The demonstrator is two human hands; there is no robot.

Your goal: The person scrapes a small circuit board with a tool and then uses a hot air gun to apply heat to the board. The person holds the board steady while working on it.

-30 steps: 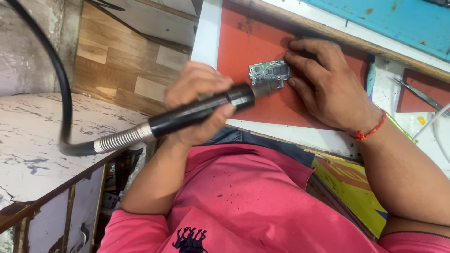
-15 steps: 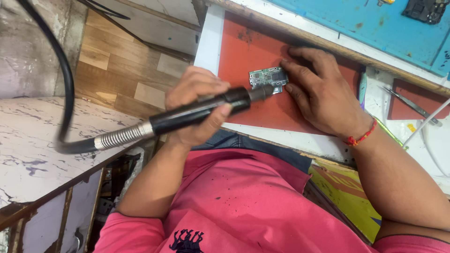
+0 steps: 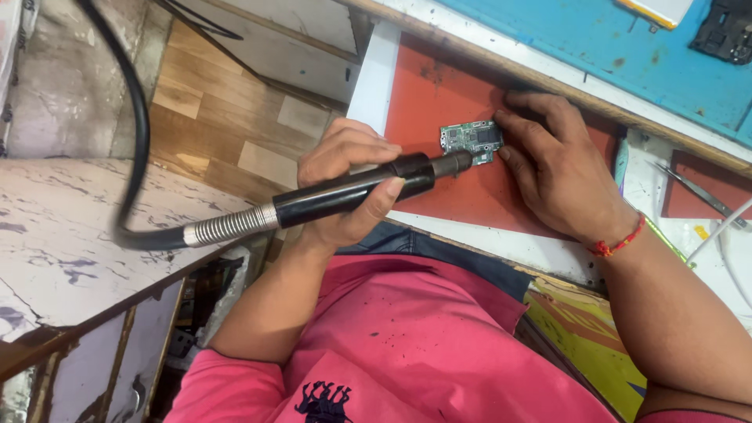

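Seen from the head camera, the left hand (image 3: pixel 348 184) is wrapped around a black hot-air handpiece (image 3: pixel 345 192), fingers curled over the top of the barrel and the thumb tucked beneath, a full grip that looks suited to keeping the long tool level. Its metal nozzle (image 3: pixel 454 163) points to the right and sits just over the near left edge of a small green circuit board (image 3: pixel 472 139), apparently so the tip works on that corner; whether it touches the board cannot be told. From the back of the handpiece a ribbed metal collar (image 3: pixel 227 225) leads into a thick black hose (image 3: pixel 139 133) that loops away to the left and up out of view, hanging clear of the bench. The right hand (image 3: pixel 558 168) lies flat on the red work mat (image 3: pixel 427 102), fingers pressed together and stretched left, their tips resting against the right edge of the board, seemingly pinning it so it does not slide under the nozzle. A red thread bracelet (image 3: pixel 619 243) circles that wrist. The board lies toward the far middle of the mat, between the two hands. Beyond the mat is a blue surface (image 3: pixel 595 47), with a dark phone part (image 3: pixel 724 27) at the far right corner. Metal tweezers (image 3: pixel 693 188) lie to the right, well apart from the hands. The person wears a pink shirt (image 3: pixel 423 345).
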